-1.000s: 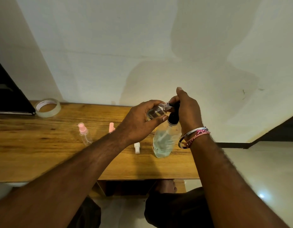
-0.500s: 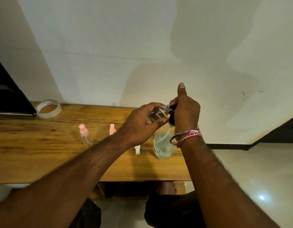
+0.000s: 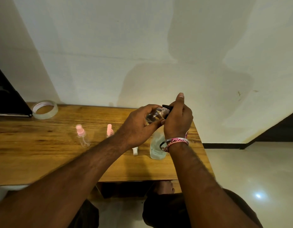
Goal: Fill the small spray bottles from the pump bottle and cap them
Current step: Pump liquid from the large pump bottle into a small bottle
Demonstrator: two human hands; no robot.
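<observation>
Two hands meet over the right end of one wooden table, listed here from largest item down.

Pump bottle: upright on the table, clear, pale liquid visible in its lower body; its black pump head sits under the right hand, whose fingers curl round the head with the thumb raised straight.

Tape roll: flat at the table's far left.

Small spray bottle, uncapped: gripped by the left hand, fingers and thumb wrapped round its clear body. Its long axis tilts, neck up and to the right, with the mouth at or just beside the black nozzle; a little clear liquid seems to lie inside. Filling therefore appears under way, and the next press depends on mouth and nozzle staying aligned.

Capped spray bottle: pink top, upright, seemingly empty, well left of the hands.

Second pink top: its bottle hidden by the left forearm.

White cap: lying just left of the pump bottle.
</observation>
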